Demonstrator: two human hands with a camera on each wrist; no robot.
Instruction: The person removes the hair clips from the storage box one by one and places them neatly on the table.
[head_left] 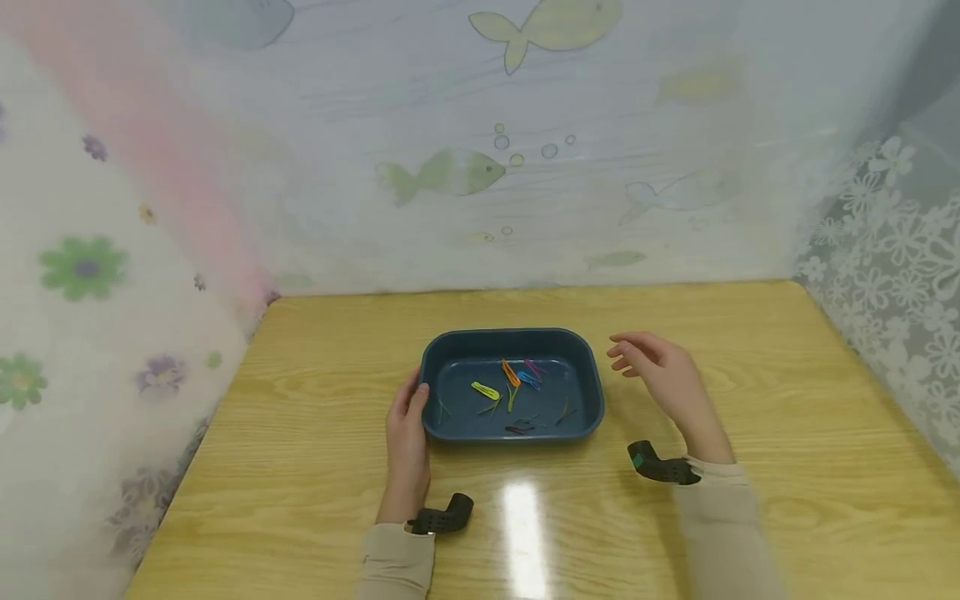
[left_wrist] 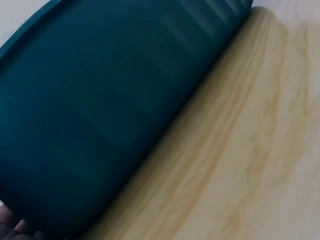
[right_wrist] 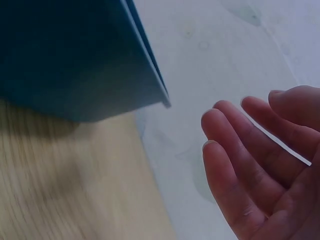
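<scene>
A dark blue plastic tub [head_left: 512, 433] stands on the wooden table with several small hair clips in it. Among them are a yellow snap clip [head_left: 485, 391], an orange one [head_left: 511, 372], a blue one [head_left: 528, 380] and a magenta one [head_left: 535, 367]. Thin green and dark pieces lie around them, too small to make out. My left hand [head_left: 407, 433] grips the tub's left end, thumb at the rim; in the left wrist view its fingertips [left_wrist: 20, 227] barely show. Beyond the right end, my right hand [head_left: 667, 379] hovers apart from the tub, fingers loosely bent, holding nothing.
The light wood table [head_left: 300, 467] reaches back to a wall [head_left: 337, 233] with painted fish. A flowered wall [head_left: 97, 350] stands at the left, and a white floral panel [head_left: 900, 267] at the right. Black wrist cameras [head_left: 444, 517] sit on both forearms.
</scene>
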